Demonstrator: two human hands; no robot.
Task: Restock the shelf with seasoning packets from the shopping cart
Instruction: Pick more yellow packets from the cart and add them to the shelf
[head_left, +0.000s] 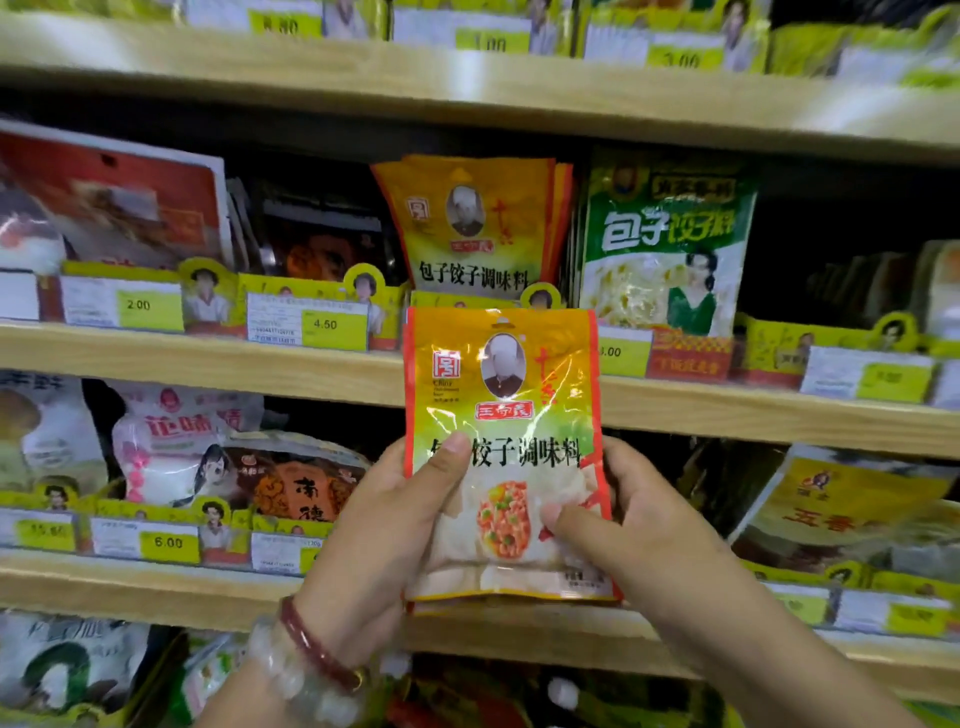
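I hold an orange and yellow seasoning packet (511, 395) upright in front of the shelves. My left hand (384, 525) grips its left edge, thumb on the front. My right hand (639, 525) grips its right edge, thumb across the lower front. Straight above it, on the middle shelf (208, 358), stands a row of matching orange packets (467, 223). The shopping cart is out of view.
Green packets (670, 244) stand right of the matching row, red and dark packets (119, 202) to its left. Yellow price tags (332, 325) line the wooden shelf edges. Lower shelves carry pink, white and yellow bags (852, 499).
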